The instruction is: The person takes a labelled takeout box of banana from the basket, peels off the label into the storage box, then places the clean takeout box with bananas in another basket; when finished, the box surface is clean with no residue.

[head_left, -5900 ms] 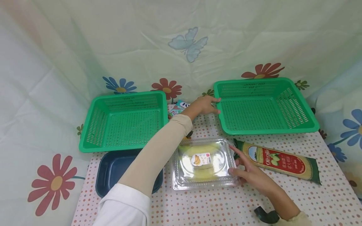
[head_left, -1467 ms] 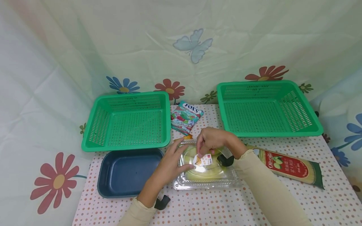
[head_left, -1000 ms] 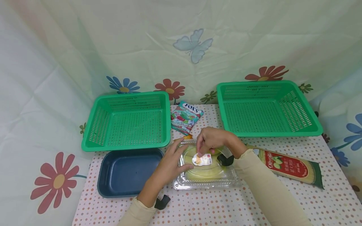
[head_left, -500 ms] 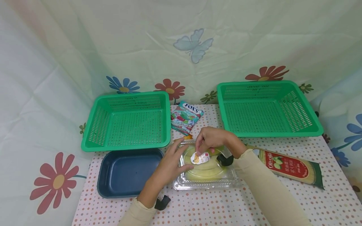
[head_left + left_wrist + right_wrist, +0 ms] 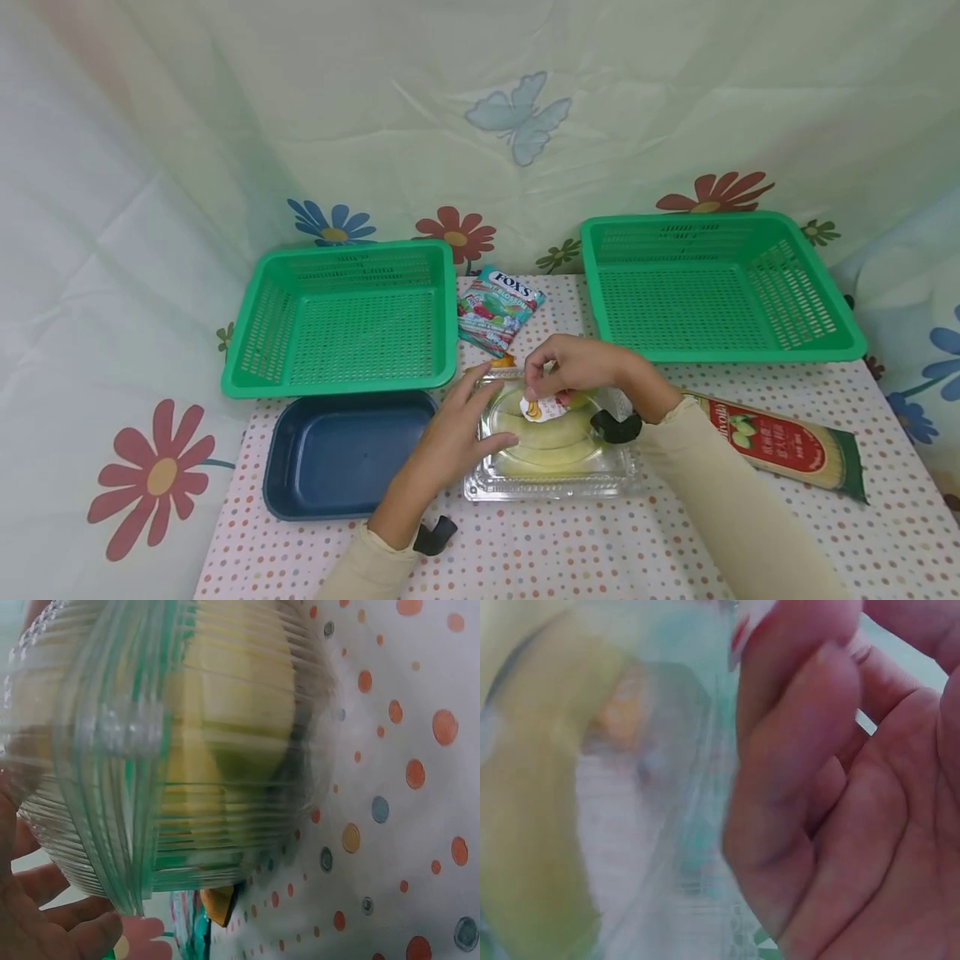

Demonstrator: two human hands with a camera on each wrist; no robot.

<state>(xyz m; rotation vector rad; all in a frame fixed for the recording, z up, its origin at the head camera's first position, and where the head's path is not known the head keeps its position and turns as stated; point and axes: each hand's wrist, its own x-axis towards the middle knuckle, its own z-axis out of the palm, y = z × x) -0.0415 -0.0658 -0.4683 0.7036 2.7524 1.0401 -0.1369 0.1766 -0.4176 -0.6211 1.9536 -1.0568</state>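
A clear plastic clamshell box (image 5: pixel 483 479) with bananas (image 5: pixel 551 454) inside lies on the dotted tablecloth, its lid closed. My right hand (image 5: pixel 577 365) pinches the edge of a white banana sticker (image 5: pixel 538 409) between thumb and fingertips; the sticker looks at least partly lifted off the lid. Over the lid's left side rests my left hand (image 5: pixel 455 429), fingers spread and fairly straight. The left wrist view shows its fingers (image 5: pixel 86 937) beside the box's ribbed wall. In the right wrist view, the right hand's fingers (image 5: pixel 787 765) are curled and only a sliver of sticker shows.
Two green baskets (image 5: pixel 337 387) (image 5: pixel 720 358) stand at the back, left and right. Between them lies a FOX'S candy bag (image 5: pixel 498 310). A dark blue tray (image 5: pixel 341 454) sits left of the box, a spaghetti pack (image 5: pixel 787 446) right. Something orange (image 5: pixel 502 362) peeks out behind the box.
Earlier, my left hand touched the right basket and my right hand the box. Both are now on the box. Over the last second the sticker has shifted and tilted up with my right fingers.
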